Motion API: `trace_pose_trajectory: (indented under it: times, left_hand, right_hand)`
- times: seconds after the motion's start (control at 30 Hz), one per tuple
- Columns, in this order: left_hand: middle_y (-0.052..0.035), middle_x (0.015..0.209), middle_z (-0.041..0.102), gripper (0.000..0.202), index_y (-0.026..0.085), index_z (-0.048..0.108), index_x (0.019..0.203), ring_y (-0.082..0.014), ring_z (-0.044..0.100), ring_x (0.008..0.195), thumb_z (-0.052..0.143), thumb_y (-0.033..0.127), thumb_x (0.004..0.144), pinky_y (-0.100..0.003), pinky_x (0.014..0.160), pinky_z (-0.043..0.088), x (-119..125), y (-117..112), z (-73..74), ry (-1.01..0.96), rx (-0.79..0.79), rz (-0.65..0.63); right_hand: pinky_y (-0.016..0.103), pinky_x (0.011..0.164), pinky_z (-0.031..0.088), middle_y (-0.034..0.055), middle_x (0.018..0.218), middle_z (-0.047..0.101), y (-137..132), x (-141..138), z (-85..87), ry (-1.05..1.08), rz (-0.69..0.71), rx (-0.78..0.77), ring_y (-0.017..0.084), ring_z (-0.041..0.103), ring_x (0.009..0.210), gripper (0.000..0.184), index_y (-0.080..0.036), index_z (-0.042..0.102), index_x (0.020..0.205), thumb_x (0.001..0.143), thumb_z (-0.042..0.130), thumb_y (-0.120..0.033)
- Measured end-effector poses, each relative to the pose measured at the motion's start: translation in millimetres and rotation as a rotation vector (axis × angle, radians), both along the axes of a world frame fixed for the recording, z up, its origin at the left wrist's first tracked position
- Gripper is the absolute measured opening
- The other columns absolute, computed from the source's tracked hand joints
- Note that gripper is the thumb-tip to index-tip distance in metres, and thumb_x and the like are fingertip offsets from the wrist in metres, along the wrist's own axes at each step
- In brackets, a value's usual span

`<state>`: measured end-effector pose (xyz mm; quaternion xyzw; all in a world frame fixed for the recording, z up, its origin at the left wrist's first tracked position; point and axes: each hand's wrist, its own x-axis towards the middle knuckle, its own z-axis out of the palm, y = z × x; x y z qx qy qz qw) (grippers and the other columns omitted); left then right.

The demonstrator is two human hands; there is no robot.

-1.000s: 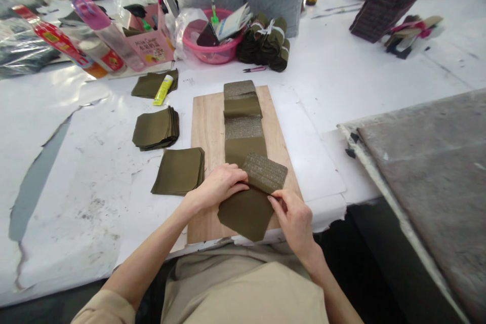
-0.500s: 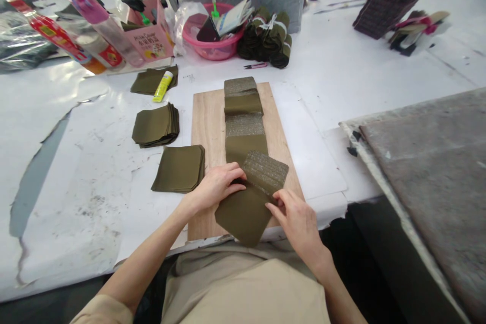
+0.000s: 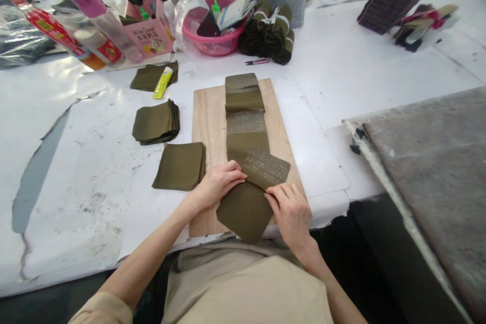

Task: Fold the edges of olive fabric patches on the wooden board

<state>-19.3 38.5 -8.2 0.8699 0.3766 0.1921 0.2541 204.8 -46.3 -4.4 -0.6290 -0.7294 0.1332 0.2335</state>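
Observation:
Both my hands pinch an olive fabric piece [image 3: 246,212] along a folded edge, near the front of a wooden board [image 3: 208,124]. My left hand [image 3: 220,180] is closed on the left end of the fold. At the right end, my right hand [image 3: 290,207] grips it between thumb and fingers. Just beyond the fold lies a glittery, ribbed strip [image 3: 268,164], set at a slant. Further up the board is an overlapping column of olive pieces [image 3: 246,146] with similar glittery bands. Whether the slanted strip and the held fabric are one piece I cannot tell.
Left of the board lie two olive fabric stacks [image 3: 178,166] [image 3: 154,121]. A yellow tube [image 3: 162,82] rests on another olive pile behind them. At the back stand a pink basin [image 3: 214,46], tied dark rolls [image 3: 271,33] and small pink snips [image 3: 258,62]. A grey padded board [image 3: 429,162] is at right.
My right hand has shifted slightly left along the fold, and the fabric edge between my hands now looks folded over and pressed down. My left fingers have closed together. The view has tilted slightly.

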Motion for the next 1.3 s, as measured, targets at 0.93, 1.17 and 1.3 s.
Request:
trace_pose_trajectory:
  times: [0.93,1.17,1.3]
  left_hand:
    - [-0.0121,0.108,0.064,0.023,0.015,0.060,0.112,-0.0192,0.059,0.098,0.043,0.013,0.096,-0.034,0.085,0.052,-10.6,-6.5,-7.5,0.185,0.434,-0.200]
    - [-0.0123,0.107,0.064,0.023,0.014,0.060,0.111,-0.0188,0.060,0.094,0.042,0.012,0.096,-0.033,0.082,0.054,-8.2,-6.6,-2.1,0.216,0.473,-0.220]
    - [-0.0126,0.107,0.064,0.024,0.014,0.059,0.112,-0.0189,0.060,0.094,0.041,0.012,0.096,-0.034,0.083,0.054,-7.8,-6.5,-1.5,0.256,0.487,-0.240]
  right_hand:
    - [0.026,0.076,0.042,0.0022,0.088,0.059,-0.2,2.9,-8.7,0.062,0.027,-0.032,0.014,0.053,0.081,0.030,-0.034,0.070,0.112,0.096,0.050,-0.019]
    - [0.027,0.077,0.042,0.0023,0.090,0.058,-1.0,2.7,-12.6,0.048,0.024,-0.032,0.014,0.052,0.082,0.032,-0.036,0.069,0.115,0.095,0.050,-0.018]
    - [0.027,0.075,0.041,0.0019,0.089,0.057,-1.0,2.0,-12.9,0.017,0.024,-0.018,0.014,0.051,0.080,0.036,-0.038,0.067,0.117,0.095,0.051,-0.015]
